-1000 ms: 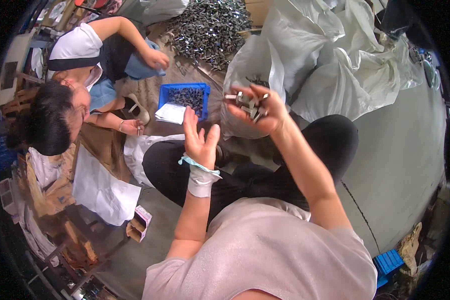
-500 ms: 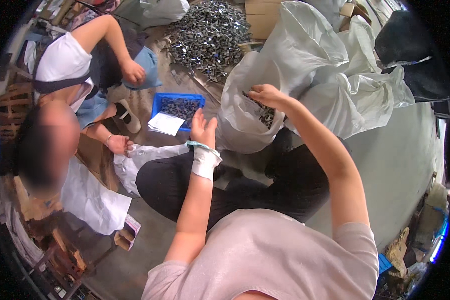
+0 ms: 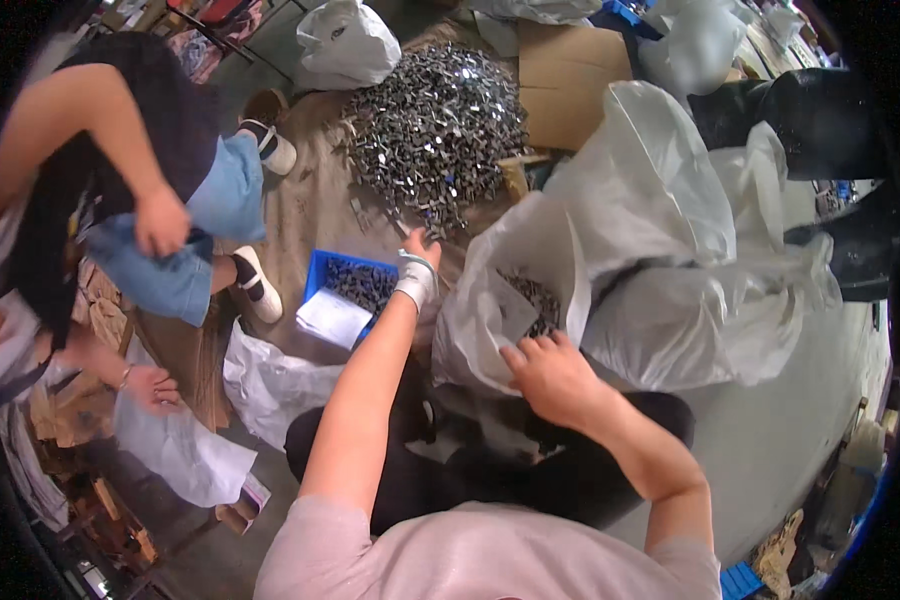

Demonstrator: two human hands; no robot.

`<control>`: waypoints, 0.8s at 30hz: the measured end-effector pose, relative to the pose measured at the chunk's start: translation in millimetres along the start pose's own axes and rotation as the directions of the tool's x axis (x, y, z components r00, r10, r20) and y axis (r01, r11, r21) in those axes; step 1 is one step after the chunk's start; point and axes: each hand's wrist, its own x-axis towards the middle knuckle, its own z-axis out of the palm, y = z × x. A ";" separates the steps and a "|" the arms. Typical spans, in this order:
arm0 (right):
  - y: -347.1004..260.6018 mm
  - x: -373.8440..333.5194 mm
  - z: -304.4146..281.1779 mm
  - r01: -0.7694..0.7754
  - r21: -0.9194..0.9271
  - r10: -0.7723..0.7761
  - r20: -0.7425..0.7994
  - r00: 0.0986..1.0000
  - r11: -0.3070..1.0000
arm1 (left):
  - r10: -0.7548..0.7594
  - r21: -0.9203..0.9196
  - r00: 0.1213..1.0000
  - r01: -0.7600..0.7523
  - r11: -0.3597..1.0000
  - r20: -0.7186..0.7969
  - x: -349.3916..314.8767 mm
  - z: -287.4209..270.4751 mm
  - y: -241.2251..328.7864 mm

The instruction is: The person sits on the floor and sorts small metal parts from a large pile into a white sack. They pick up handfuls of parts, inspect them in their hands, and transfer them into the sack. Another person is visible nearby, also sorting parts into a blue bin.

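Note:
My left hand [image 3: 422, 250], with a white wrap round the wrist, reaches past the blue box to the near edge of a heap of small dark metal pieces [image 3: 440, 130]. Its fingers look curled in among a few pieces; what they hold is hard to make out. The blue plastic box [image 3: 319, 268] contains similar dark pieces, and a white paper [image 3: 332, 317] lies over its near side. My right hand [image 3: 560, 378] is at the near rim of an open white sack [image 3: 470, 320], fingers apart and bent downward. Metal pieces [image 3: 532, 302] show inside the sack.
Full white sacks [image 3: 690, 325] stand to the right, with flat cardboard [image 3: 573, 85] behind. On the left sits a co-worker, one hand [image 3: 160, 222] over the knee, the other [image 3: 152, 388] lower down. A white bag [image 3: 275, 385] lies by my left knee.
The view has shifted. My left hand has moved from beside the blue box forward to the heap. My right hand has come back from over the sack's mouth to its near rim.

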 end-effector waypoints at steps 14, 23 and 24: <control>33.7 23.4 -46.5 -0.036 0.314 0.026 0.038 0.999 0.949 | 0.083 0.474 0.991 -0.023 0.880 -0.105 168.2 16.6 -49.9; 45.9 40.9 -39.9 -0.052 0.367 0.061 -0.013 0.998 0.929 | 0.304 0.454 0.916 -0.161 0.876 -0.261 140.5 58.3 -59.2; 44.3 40.3 -37.5 -0.068 0.378 0.081 -0.018 0.997 0.923 | 0.277 0.469 0.931 -0.141 0.872 -0.236 140.4 57.0 -57.1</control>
